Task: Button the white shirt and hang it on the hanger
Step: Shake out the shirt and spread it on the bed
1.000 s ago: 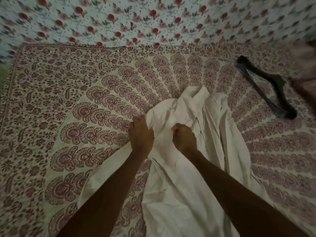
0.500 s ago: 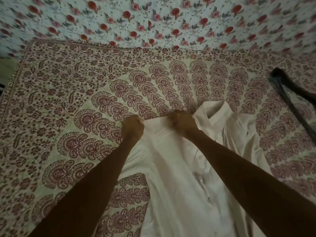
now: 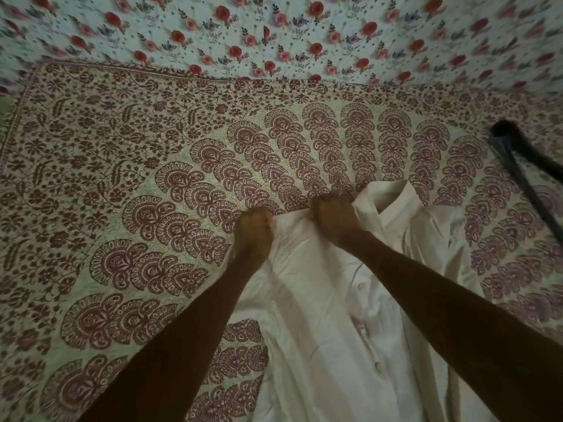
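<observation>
I see white shirt lying lower centre on patterned bedspread. Left hand, right hand both fisted, pinching shoulder edge. Cloth soft, limp, light: I'd grip seams, collar. Hanger right edge, well apart.

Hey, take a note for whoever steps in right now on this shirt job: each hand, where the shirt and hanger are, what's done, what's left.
Left hand: grips the white shirt at its top edge.
Right hand: grips the same edge, next to the collar.
The shirt lies front up on the patterned bedspread. The black hanger lies apart from it at the right, partly out of frame.
Done: cannot tell how many buttons are fastened.
Left: check the buttons, then hang the shirt on the hanger.
</observation>
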### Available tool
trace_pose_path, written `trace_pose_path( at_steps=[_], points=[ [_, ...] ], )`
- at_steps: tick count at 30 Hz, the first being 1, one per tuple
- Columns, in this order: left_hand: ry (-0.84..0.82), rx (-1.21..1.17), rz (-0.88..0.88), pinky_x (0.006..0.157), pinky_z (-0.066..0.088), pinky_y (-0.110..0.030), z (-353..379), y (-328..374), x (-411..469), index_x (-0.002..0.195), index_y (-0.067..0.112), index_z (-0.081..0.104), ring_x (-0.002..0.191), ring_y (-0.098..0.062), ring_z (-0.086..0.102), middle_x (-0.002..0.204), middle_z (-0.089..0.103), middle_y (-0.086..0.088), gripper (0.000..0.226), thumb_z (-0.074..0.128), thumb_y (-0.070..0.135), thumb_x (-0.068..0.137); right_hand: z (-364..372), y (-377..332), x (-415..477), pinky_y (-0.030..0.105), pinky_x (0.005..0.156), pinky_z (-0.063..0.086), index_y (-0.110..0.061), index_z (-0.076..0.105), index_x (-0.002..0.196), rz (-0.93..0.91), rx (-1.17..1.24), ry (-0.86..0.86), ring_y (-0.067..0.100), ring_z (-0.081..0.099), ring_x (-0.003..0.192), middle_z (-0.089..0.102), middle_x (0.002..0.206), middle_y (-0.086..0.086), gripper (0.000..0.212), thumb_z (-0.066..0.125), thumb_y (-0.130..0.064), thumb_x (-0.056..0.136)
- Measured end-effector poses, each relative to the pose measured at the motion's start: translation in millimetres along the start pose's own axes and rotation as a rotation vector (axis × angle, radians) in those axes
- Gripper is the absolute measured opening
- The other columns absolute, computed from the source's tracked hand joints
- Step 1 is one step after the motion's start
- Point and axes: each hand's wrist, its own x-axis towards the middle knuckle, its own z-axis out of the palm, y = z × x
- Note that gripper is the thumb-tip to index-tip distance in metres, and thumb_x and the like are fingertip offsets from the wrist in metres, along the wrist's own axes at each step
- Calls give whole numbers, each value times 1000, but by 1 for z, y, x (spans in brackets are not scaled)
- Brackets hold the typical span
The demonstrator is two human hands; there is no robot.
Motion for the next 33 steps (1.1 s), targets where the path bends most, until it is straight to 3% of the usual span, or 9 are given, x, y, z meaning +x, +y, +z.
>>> trace_pose_path(
  at_steps=[5,9,11,13,17,20,25,29,33],
  points=[
    [42,-95,-136,53,36,-14,-20,-9,34,90,1,67,72,-15,61,86,70,-10,8,64,8,90,-22,-5,33,43,97,36,-10,59,111,45,12,9,31,52,113,67,111,11,24,53,-6,88],
    [-113,-165,-24,50,37,-5,-12,-7,17,84,10,69,58,3,53,74,67,0,12,75,20,82,-11,-6,24,46,105,33,-9,56,117,58,-33,-33,33,53,116,65,116,12,28,52,-9,89],
    [-117,-158,33,50,43,-12,-4,-7,1,76,16,66,55,3,53,69,64,5,12,78,14,77,-5,-6,13,48,104,33,-12,56,116,34,-26,-24,32,53,116,65,118,10,28,57,-11,88],
    [-72,-120,67,53,54,-30,-4,-8,0,72,18,66,58,-6,59,72,66,2,17,74,4,79,-3,-4,9,46,99,36,-17,59,111,-7,-31,-9,30,54,113,64,116,6,26,57,-9,87],
    [0,-6,-72,61,51,-27,-13,-12,36,82,12,73,74,-20,65,82,71,-4,9,65,10,86,-5,-3,11,42,95,40,-21,65,109,-73,16,-8,28,57,111,65,114,4,24,59,-14,87],
    [-22,172,-150,72,54,-34,-11,-16,50,89,11,73,89,-30,67,92,72,-11,16,60,21,88,-4,-4,8,43,98,39,-18,68,109,-110,-6,64,32,58,110,65,113,7,32,56,-8,81],
    [110,368,-186,87,42,-42,5,16,22,112,9,56,107,-31,53,115,58,-13,33,57,9,79,-8,11,-25,42,96,44,-12,67,109,-33,109,297,32,58,102,64,108,10,46,48,5,71],
    [189,93,66,86,43,-40,28,72,-12,101,15,57,102,-28,52,107,56,-8,29,57,-1,77,-27,38,-69,39,86,49,-10,65,112,147,231,427,30,57,105,64,115,8,44,62,9,73],
    [68,-182,315,84,51,-34,56,153,-30,98,15,59,100,-21,55,106,56,-3,26,54,-6,83,-46,79,-126,31,81,49,-14,61,119,435,403,459,23,55,109,59,122,6,33,53,-1,90]
  ],
)
